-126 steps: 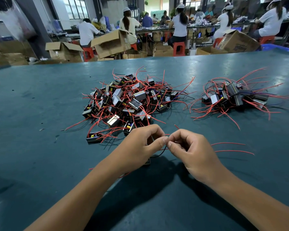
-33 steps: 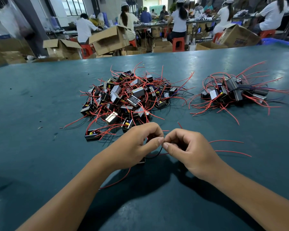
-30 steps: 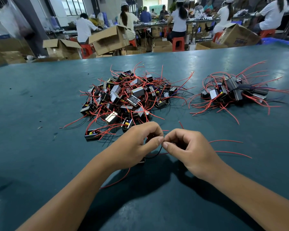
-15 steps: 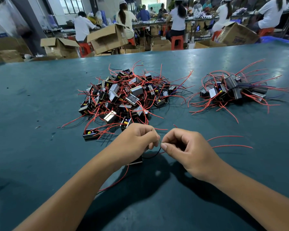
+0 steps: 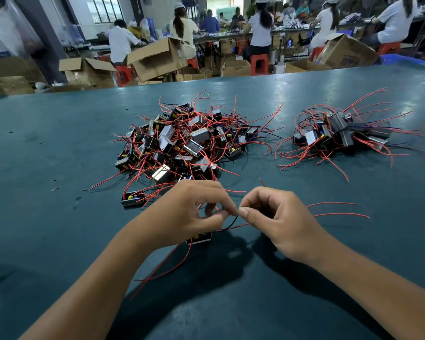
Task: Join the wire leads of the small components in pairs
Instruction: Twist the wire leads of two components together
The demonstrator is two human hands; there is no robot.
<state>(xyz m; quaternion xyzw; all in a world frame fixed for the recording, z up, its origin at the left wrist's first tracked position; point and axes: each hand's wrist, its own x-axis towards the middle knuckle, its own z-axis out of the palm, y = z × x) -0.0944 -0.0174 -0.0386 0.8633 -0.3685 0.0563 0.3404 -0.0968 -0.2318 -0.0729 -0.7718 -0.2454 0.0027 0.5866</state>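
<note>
Both hands work just in front of the big pile [image 5: 187,143] of components on the bench [image 5: 47,148]. My left hand [image 5: 189,212] pinches a black lead [image 5: 232,223] at its tip, fingers curled; my right hand [image 5: 275,217] pinches the meeting lead end, thumb against forefinger, the two tips touching. Risk, as I judge it: the thin ends slip apart mid-twist if either pinch loosens, or the join comes out weak; loose red leads [image 5: 339,209] beside the right hand could snag. The component [image 5: 199,238] in work is a small black block with a pale top, lying under the left hand nearer me than the pile. A smaller pile [image 5: 339,133] sits right of the big one.
</note>
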